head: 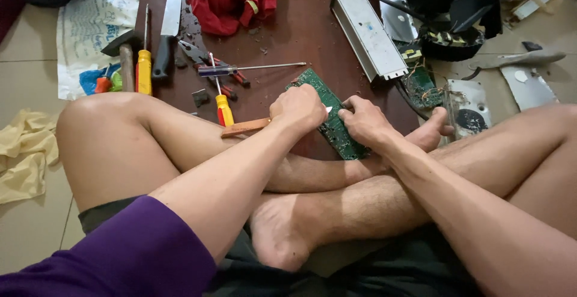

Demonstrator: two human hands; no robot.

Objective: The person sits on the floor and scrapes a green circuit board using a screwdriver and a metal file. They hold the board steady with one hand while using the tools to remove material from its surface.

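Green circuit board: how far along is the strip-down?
Done: the silver metal housing lies open and empty on the brown board. In hand: the left hand works a wooden-handled tool against the green circuit board, which the right hand steadies. Left: the board looks whole; a second green board lies untouched.

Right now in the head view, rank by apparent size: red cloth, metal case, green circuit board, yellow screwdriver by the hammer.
1. Red cloth
2. Metal case
3. Green circuit board, partly hidden by both hands, so its spot against the case is unsure
4. Yellow screwdriver
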